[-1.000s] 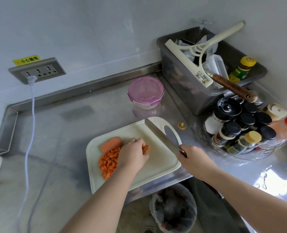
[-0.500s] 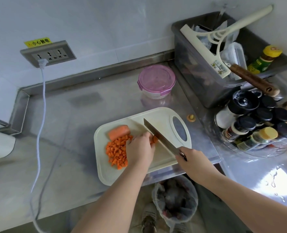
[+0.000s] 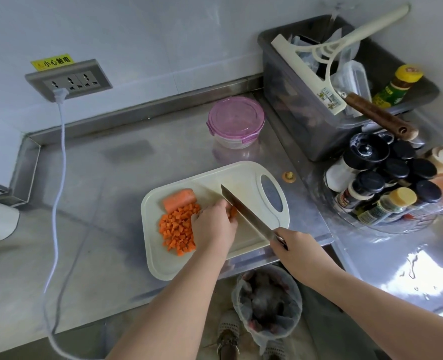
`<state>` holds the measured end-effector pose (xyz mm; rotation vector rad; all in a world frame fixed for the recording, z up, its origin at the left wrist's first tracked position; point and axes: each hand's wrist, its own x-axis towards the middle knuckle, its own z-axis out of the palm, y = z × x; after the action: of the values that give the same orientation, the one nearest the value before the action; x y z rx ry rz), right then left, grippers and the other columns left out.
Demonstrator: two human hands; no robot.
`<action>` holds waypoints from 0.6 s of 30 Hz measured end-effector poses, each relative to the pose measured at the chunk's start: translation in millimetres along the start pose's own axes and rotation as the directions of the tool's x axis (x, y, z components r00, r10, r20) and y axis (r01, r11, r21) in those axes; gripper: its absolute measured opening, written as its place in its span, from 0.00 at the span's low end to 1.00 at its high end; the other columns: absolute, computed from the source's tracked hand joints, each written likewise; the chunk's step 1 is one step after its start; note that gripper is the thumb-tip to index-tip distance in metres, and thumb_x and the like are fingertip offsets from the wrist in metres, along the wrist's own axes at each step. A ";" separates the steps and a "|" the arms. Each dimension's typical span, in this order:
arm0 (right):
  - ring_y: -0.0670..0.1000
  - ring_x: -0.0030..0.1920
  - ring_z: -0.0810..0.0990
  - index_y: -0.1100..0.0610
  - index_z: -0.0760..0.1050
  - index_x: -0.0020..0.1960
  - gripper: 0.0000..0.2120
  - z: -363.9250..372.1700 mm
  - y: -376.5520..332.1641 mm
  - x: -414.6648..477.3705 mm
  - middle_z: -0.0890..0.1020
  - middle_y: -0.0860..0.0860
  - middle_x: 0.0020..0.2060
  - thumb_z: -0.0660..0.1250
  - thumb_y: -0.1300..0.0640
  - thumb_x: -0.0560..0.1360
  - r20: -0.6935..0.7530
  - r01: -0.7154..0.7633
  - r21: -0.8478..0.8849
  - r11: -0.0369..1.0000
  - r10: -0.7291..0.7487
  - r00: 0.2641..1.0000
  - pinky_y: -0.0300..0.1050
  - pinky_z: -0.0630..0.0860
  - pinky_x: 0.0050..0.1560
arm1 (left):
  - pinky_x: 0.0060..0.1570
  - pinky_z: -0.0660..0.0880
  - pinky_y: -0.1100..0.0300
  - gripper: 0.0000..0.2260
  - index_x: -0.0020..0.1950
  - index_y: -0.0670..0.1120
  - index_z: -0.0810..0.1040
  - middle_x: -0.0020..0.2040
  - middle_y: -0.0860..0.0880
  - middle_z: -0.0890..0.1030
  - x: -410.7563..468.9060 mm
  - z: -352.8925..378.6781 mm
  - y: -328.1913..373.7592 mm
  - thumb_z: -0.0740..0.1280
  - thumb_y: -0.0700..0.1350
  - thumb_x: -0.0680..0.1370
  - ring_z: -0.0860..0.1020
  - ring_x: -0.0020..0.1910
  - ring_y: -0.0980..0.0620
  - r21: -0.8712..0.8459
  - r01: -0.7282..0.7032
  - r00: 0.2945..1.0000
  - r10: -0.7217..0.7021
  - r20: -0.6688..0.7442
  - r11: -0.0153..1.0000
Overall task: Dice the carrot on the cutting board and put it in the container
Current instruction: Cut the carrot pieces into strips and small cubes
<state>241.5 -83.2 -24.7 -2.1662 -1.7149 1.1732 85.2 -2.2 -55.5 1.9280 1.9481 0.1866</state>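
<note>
A cream cutting board (image 3: 210, 261) lies on the steel counter. On its left part sits an uncut carrot chunk (image 3: 179, 199) with a pile of diced carrot (image 3: 177, 228) in front of it. My left hand (image 3: 213, 226) holds down carrot strips (image 3: 233, 212), mostly hidden under its curled fingers. My right hand (image 3: 294, 245) grips the handle of a knife (image 3: 243, 210), whose blade stands right beside the left fingers. A round container with a pink lid (image 3: 236, 120), closed, stands behind the board.
A grey bin (image 3: 308, 126) with a squeegee and bottles stands at the back right. Spice jars on a round tray (image 3: 386, 183) crowd the right. A white cable (image 3: 56, 193) runs from the wall socket down the counter. A lined trash bin (image 3: 267, 302) sits on the floor below.
The knife blade has come from the board's right side to the left fingers and the carrot strips. The left hand stays on the strips. The camera view has shifted.
</note>
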 end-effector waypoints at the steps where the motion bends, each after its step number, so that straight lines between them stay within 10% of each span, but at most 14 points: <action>1: 0.49 0.31 0.73 0.51 0.70 0.49 0.06 0.6 -0.7 -0.5 0.76 0.48 0.34 0.55 0.54 0.82 0.005 0.001 0.000 1.000 -0.001 1.000 0.42 0.71 0.34 | 0.55 0.66 0.55 0.06 0.53 0.53 0.76 0.48 0.55 0.82 0.1 -0.8 0.4 0.65 0.49 0.76 0.78 0.52 0.52 -0.014 0.011 1.000 -0.011 0.009 1.000; 18: 0.52 0.37 0.75 0.56 0.68 0.60 0.08 15.1 -10.9 8.6 0.74 0.50 0.40 0.54 0.56 0.83 0.033 0.026 -0.287 0.957 -0.017 0.999 0.43 0.70 0.37 | 0.52 0.76 0.51 0.10 0.55 0.50 0.81 0.50 0.49 0.83 15.8 -7.6 4.4 0.65 0.48 0.77 0.80 0.50 0.46 -0.172 0.126 0.990 -0.112 0.087 0.977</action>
<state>223.8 -77.1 -33.2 -2.2901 -2.0288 1.0086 86.9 14.8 -49.9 1.6760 1.9205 0.2404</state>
